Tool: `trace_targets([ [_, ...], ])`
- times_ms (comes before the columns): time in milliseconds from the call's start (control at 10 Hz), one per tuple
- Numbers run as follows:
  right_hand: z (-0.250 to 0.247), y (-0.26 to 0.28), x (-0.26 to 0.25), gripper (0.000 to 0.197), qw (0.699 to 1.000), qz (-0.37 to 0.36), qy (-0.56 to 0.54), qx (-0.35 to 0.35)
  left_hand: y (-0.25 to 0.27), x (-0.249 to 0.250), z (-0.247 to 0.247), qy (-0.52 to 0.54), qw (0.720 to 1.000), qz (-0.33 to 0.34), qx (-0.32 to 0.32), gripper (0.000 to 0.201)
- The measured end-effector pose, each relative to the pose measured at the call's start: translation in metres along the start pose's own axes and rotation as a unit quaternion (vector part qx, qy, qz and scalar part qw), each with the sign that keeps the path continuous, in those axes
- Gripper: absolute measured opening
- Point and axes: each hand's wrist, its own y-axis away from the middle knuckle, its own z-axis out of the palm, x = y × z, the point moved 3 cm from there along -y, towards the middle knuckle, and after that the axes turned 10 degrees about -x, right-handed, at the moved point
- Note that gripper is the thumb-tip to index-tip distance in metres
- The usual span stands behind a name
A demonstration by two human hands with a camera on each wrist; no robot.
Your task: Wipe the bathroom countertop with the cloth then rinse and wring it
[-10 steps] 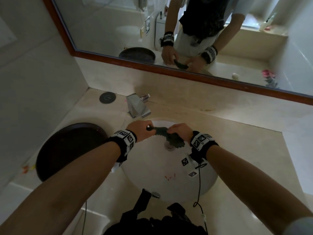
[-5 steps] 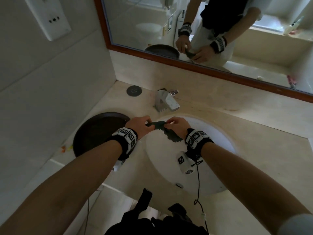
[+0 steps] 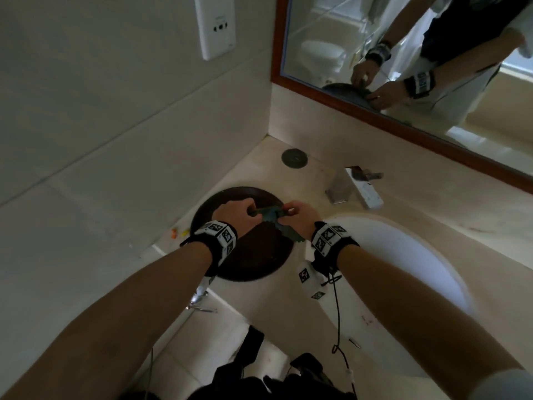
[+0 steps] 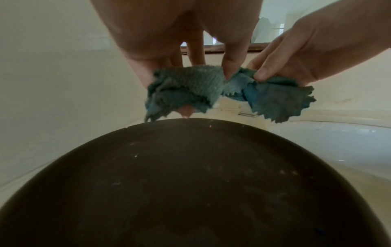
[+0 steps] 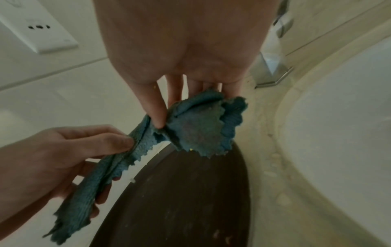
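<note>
A small teal cloth [image 3: 272, 216] with pinked edges hangs between my two hands above a dark round tray [image 3: 251, 255] on the beige countertop [image 3: 409, 203]. My left hand [image 3: 239, 212] pinches one end of the cloth [image 4: 186, 88], and my right hand [image 3: 300, 217] pinches the other end [image 5: 203, 128]. In the left wrist view the right hand [image 4: 300, 55] grips the crumpled right part. In the right wrist view the left hand [image 5: 69, 153] holds the long twisted strip. The white sink basin [image 3: 403, 255] lies to the right of both hands.
A chrome faucet [image 3: 354, 189] stands behind the basin. A round dark cap [image 3: 294, 158] sits in the counter's back corner. A wall socket [image 3: 215, 24] is on the left tiled wall, and a framed mirror [image 3: 403, 53] runs behind the counter. Small orange bits [image 3: 178, 233] lie left of the tray.
Both hands have carried the cloth leftward, from over the sink basin to above the dark tray. The head view has swung left with them.
</note>
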Motion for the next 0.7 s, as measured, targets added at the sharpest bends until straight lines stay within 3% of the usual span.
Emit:
trace_targets([
  [400,0.037,-0.028,-0.024,0.042,0.985,-0.002,0.163,-0.055,-0.005,-0.047,0.01,-0.006,0.996,-0.081,-0.041,0.031],
  [500,0.036,-0.025,-0.029,0.043,0.982,0.003,0.175,-0.067,-0.003,-0.049,0.01,-0.009,0.995,-0.079,-0.053,0.041],
  [700,0.024,-0.017,-0.033,0.038,0.984,-0.006,0.172,-0.044,0.0,-0.042,0.002,0.002,0.997,-0.072,-0.024,0.035],
])
